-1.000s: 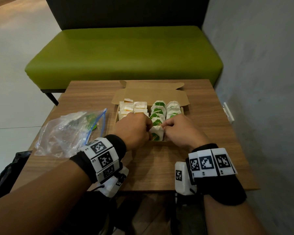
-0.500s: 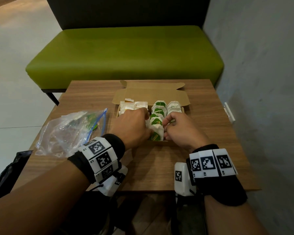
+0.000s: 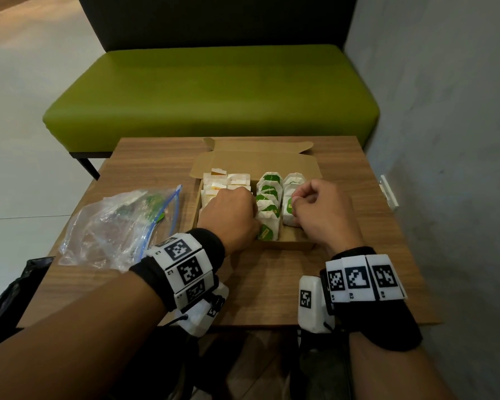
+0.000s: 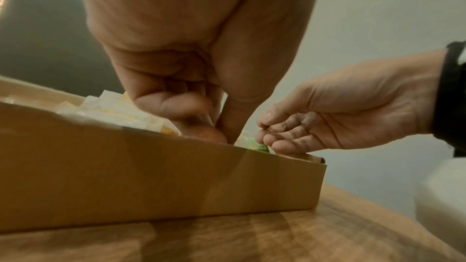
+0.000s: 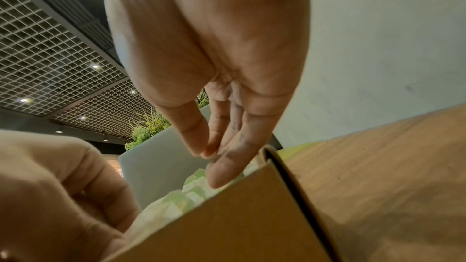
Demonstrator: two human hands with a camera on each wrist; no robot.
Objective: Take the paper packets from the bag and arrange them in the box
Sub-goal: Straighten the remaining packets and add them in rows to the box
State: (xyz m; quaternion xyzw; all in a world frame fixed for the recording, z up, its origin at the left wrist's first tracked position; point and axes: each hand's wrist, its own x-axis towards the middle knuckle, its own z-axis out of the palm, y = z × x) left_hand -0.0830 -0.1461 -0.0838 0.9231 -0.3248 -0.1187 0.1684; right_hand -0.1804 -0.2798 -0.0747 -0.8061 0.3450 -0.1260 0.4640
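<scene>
An open cardboard box (image 3: 286,244) on the wooden table (image 3: 358,226) holds rows of paper packets: yellow-printed ones (image 3: 223,181) on the left, green-printed ones (image 3: 272,180) on the right. My left hand (image 3: 256,223) is inside the box, fingers curled, thumb and fingers pinching the front green packet (image 3: 269,230) of the third row. In the left wrist view its tips (image 4: 216,130) dip behind the box wall (image 4: 151,176). My right hand (image 3: 295,199) hovers over the rightmost row (image 3: 287,210), holding nothing, its loosely bent fingertips (image 5: 219,176) brushing the packets (image 5: 191,192).
A crumpled clear zip bag (image 3: 113,226) with some green inside lies on the table left of the box. A green bench (image 3: 214,90) stands behind the table, a grey wall (image 3: 445,140) runs close on the right, and a black bag (image 3: 9,290) sits low on the left.
My right hand has let go of the front green packet and moved right and back to the rightmost row. My left hand has stayed at that packet, which now stands in the third row.
</scene>
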